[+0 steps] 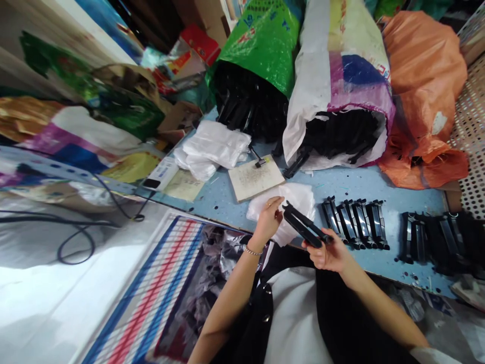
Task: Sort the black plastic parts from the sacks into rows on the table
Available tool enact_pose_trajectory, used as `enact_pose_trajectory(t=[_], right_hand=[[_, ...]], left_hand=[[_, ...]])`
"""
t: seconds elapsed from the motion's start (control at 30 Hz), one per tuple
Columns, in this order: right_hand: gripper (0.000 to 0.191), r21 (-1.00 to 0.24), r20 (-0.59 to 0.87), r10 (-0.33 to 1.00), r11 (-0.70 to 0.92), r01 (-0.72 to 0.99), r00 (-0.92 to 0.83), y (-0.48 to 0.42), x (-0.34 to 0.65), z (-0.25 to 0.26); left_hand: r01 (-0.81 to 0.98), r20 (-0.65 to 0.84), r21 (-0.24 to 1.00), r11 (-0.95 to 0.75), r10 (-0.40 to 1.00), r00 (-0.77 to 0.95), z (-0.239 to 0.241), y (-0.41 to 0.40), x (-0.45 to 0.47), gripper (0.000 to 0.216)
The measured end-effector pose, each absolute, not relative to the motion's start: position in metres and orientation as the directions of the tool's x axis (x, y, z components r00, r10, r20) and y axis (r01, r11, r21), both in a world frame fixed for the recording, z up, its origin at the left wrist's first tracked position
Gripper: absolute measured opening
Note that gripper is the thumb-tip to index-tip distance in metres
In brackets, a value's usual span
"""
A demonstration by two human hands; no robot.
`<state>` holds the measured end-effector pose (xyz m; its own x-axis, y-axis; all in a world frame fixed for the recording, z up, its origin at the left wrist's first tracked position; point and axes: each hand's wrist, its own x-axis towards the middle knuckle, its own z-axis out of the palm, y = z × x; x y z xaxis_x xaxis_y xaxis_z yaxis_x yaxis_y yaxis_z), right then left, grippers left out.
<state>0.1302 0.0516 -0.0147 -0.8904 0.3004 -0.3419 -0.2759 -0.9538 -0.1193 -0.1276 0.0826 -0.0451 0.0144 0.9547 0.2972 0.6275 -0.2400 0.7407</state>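
Note:
My right hand [328, 250] grips one end of a long, black plastic part [303, 226] with a slot down its middle and small prongs at its far end. Just left of that pronged end is my left hand [270, 218], fingers pinched together; what they hold, if anything, is too small to make out. Under both lies a stack of thin white plastic bags [299, 197]. To the right, a short row of glossy black parts [354, 222] rests on the blue table [227, 212], with more black pieces [439, 235] beyond it.
Behind stand a green sack [257, 45] and a white sack [314, 65], both filled with black parts, and an orange sack [424, 86]. A worn board [255, 178] and folded white bags [215, 144] lie left of centre. A striped bag [151, 298] sits below the table edge.

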Motion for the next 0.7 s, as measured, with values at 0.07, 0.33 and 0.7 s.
enact_pose_trajectory(t=[0.07, 0.33, 0.7], right_hand=[[0.059, 0.031, -0.338, 0.253, -0.96, -0.279, -0.907, 0.057, 0.12, -0.025], [0.055, -0.015, -0.306, 0.406, -0.906, -0.423, -0.861, 0.081, 0.094, -0.018], [0.03, -0.857, -0.38, 0.903, -0.425, -0.293, -0.199, 0.063, 0.082, -0.015]], left_hand=[[0.639, 0.307, 0.723, -0.263, 0.951, 0.044, -0.043, 0.078, -0.126, 0.059], [0.594, 0.426, 0.653, -0.469, 0.877, 0.224, -0.016, 0.04, -0.103, 0.062], [0.635, 0.382, 0.628, -0.451, 0.889, 0.254, 0.001, 0.018, -0.084, 0.053]])
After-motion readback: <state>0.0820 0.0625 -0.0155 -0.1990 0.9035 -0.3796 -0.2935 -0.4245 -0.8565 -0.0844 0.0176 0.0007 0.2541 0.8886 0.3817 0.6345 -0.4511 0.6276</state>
